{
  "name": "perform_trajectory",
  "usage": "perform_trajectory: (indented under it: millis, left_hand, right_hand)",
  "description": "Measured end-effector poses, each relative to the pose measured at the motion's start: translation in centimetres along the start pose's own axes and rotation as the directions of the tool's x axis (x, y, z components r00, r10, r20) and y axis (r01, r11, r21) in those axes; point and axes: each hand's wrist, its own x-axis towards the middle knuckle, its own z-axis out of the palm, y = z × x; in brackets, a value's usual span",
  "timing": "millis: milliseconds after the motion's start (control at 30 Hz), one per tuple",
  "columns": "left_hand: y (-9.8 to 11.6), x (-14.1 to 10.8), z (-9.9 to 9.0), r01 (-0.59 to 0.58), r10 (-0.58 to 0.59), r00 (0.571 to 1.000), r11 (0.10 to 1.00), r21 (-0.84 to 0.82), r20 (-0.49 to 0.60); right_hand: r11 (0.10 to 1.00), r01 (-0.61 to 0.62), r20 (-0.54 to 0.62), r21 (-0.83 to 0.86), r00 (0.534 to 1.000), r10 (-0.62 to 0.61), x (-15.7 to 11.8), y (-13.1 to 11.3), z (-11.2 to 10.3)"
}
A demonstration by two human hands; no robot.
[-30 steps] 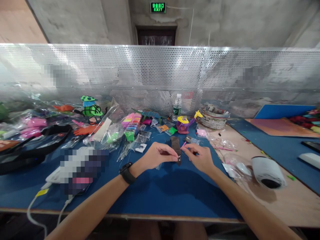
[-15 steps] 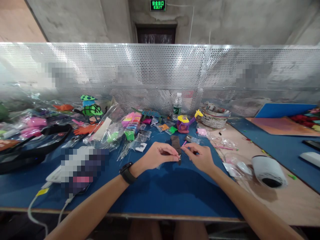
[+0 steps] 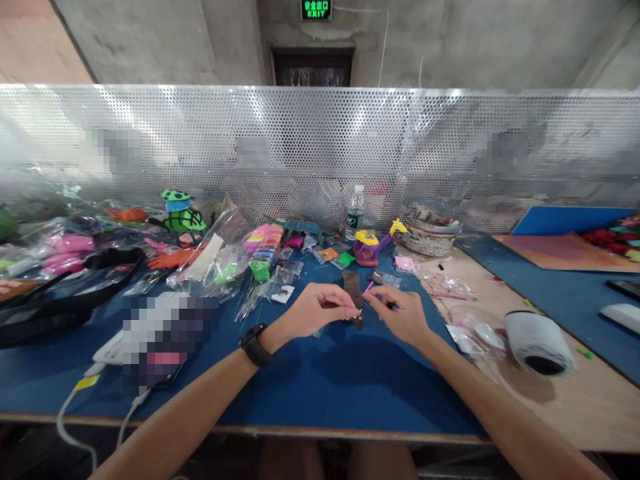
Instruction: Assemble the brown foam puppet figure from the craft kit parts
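- Beyond both hands, a perforated screen [image 3: 320, 127] backs the blue tabletop [image 3: 320, 393].
- The left hand [image 3: 317, 310] bunches its fingertips over the near end of the brown piece [image 3: 352, 283], between the hands; whether gripping, I can't tell.
- The right hand [image 3: 403, 313] pinches a pink stick [image 3: 370, 286].
- Light, steady pressure should suit such small work.

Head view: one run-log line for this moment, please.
left hand: at brown piece, near end; right hand: fingertips by pink stick; holds: unclear
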Motion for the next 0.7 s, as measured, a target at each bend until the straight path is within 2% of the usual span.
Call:
perform_trajectory:
  millis: [200, 300, 433, 600, 700]
  left_hand:
    - [-0.1, 0.1, -0.1, 0.003, 0.0, 0.999, 0.998, -0.064, 0.041]
    - [0.0, 0.2, -0.1, -0.006, 0.008, 0.999, 0.999, -0.051, 0.042]
    - [-0.1, 0.3, -0.1, -0.014, 0.014, 1.0, 1.0, -0.013, 0.018]
    - [-0.4, 0.4, -0.1, 0.027, -0.026, 0.998, 0.999, 0.017, -0.052]
    - [-0.3, 0.4, 0.0, 0.04, -0.037, 0.996, 0.999, 0.036, -0.08]
  right_hand:
    - [0.999, -0.031, -0.009, 0.036, 0.999, 0.031, 0.1, -0.3, 0.0]
    - [0.968, -0.181, 0.05, 0.172, 0.983, 0.175, 0.2, -0.7, -0.1]
    - [0.79, -0.439, 0.229, 0.429, 0.898, 0.375, 0.4, -1.2, 0.0]
    - [0.548, -0.533, 0.31, 0.645, 0.838, 0.449, 0.6, -1.9, 0.4]
    - [0.418, -0.574, 0.375, 0.704, 0.8, 0.468, 0.7, -2.4, 0.5]
